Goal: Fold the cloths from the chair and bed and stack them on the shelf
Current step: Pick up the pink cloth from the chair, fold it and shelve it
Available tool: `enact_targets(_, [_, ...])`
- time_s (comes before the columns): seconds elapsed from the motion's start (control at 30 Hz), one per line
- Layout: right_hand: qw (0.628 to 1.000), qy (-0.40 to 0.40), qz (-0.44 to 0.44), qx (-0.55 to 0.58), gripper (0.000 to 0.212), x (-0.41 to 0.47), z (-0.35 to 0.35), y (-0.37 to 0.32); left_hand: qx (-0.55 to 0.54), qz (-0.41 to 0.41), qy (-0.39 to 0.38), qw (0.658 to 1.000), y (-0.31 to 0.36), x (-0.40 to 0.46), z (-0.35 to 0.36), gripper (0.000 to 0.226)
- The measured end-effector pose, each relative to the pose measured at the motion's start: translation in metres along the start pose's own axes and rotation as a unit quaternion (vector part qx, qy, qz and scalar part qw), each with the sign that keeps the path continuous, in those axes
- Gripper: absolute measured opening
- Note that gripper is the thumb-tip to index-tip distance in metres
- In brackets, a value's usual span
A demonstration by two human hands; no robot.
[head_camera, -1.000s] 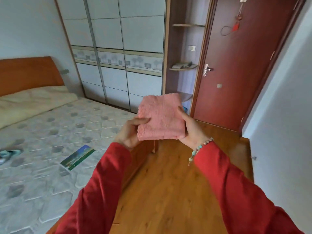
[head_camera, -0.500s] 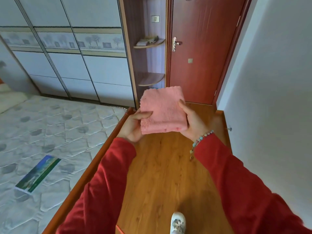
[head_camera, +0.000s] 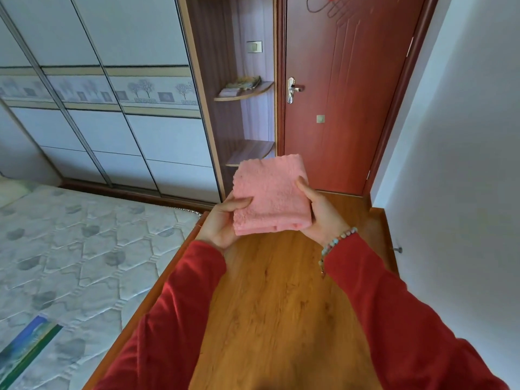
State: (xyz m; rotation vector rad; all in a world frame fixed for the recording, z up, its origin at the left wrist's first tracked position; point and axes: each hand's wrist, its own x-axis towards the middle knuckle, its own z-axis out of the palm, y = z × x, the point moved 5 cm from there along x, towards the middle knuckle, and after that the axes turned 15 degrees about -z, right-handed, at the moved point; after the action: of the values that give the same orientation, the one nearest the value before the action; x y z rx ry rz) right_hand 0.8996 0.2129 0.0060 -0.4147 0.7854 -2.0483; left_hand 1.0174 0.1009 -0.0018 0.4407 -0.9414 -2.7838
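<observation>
A bedroom: wood floor (head_camera: 270,305) runs up the middle of the frame to a red door (head_camera: 337,108) at upper right, a bare mattress (head_camera: 84,263) fills the lower left, and a wardrobe (head_camera: 112,108) spans the upper left. Between wardrobe and door stand curved corner shelves; the upper shelf (head_camera: 247,94) already carries what look like papers or a flat cloth, too small to tell, and the lower shelf (head_camera: 253,153) shows bare wood. At centre frame a folded pink cloth (head_camera: 270,195) is held out level, just below the lower shelf in the picture. The left hand (head_camera: 222,220) pinches its left edge, thumb on top and fingers beneath; the right hand (head_camera: 320,212) clasps the right edge the same way. Gripping both sides likely keeps the fold square while it is carried. The cloth is folded but not yet shelved, so placing it seems to be the step in hand.
</observation>
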Motion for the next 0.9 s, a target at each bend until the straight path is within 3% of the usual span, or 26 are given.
enact_targets(0.3, [0.999, 0.044, 0.026, -0.01, 0.035, 0.136, -0.037, -0.014, 0.01, 0.004, 0.023, 1.0, 0.06, 0.128, -0.035, 0.077])
enact_targets(0.57, [0.998, 0.043, 0.034, -0.041, 0.042, 0.308, -0.042, -0.033, 0.006, -0.015, -0.006, 1.0, 0.157, 0.263, -0.075, 0.072])
enact_targets(0.73, [0.997, 0.044, 0.036, -0.048, 0.046, 0.393, -0.053, -0.039, -0.025, -0.017, 0.007, 1.0, 0.204, 0.329, -0.092, 0.088])
enact_targets(0.9, [0.997, 0.052, 0.038, -0.048, 0.045, 0.468, -0.074, -0.04, -0.054, -0.03, 0.016, 0.998, 0.235, 0.39, -0.112, 0.061])
